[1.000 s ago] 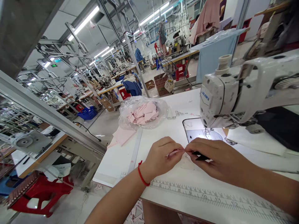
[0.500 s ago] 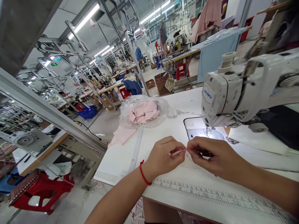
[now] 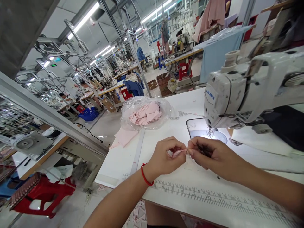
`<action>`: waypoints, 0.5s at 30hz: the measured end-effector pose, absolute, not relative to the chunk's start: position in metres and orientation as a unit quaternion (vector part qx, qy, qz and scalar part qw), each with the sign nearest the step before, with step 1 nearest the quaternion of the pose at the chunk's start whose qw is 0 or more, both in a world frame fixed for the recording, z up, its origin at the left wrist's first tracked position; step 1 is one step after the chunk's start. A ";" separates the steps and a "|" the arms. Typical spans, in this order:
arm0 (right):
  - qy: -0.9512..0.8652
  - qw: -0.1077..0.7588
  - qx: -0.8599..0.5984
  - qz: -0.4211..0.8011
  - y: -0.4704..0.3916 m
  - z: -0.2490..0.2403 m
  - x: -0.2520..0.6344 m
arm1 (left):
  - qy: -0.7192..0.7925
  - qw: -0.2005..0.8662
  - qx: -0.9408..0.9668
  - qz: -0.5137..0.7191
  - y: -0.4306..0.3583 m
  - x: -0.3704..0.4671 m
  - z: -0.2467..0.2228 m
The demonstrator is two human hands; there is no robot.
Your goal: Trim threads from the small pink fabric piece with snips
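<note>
Above the front of the white sewing table, my left hand (image 3: 169,155) is closed in a pinch on a small folded piece of pink fabric (image 3: 178,153). My right hand (image 3: 211,152) meets it fingertip to fingertip, pinching the fabric's right end. Something dark (image 3: 204,150) shows inside the curled fingers of the right hand; I cannot make out its kind. Just beyond the hands stands a white sewing machine (image 3: 219,98), its needle area lit. Most of the fabric piece is hidden by my fingers.
A clear plastic bag (image 3: 125,112) holding pink fabric pieces (image 3: 147,114) lies at the table's back left, with another pink piece (image 3: 125,136) beside it. A printed ruler (image 3: 201,193) runs along the front edge. A red stool (image 3: 40,196) stands on the floor at left.
Both hands have shifted slightly left and up, still pinching the pink fabric. The fingers of my right hand have turned a little, and the view has moved slightly.
</note>
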State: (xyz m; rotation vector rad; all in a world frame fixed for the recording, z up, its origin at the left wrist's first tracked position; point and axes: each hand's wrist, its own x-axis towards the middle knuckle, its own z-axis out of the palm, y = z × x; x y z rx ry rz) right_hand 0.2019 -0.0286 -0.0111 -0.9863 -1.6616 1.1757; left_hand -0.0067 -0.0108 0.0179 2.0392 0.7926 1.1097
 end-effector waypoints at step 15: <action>-0.717 0.393 -0.431 0.382 -0.037 0.004 0.206 | 0.399 0.424 0.710 0.398 -0.012 -0.006 0.019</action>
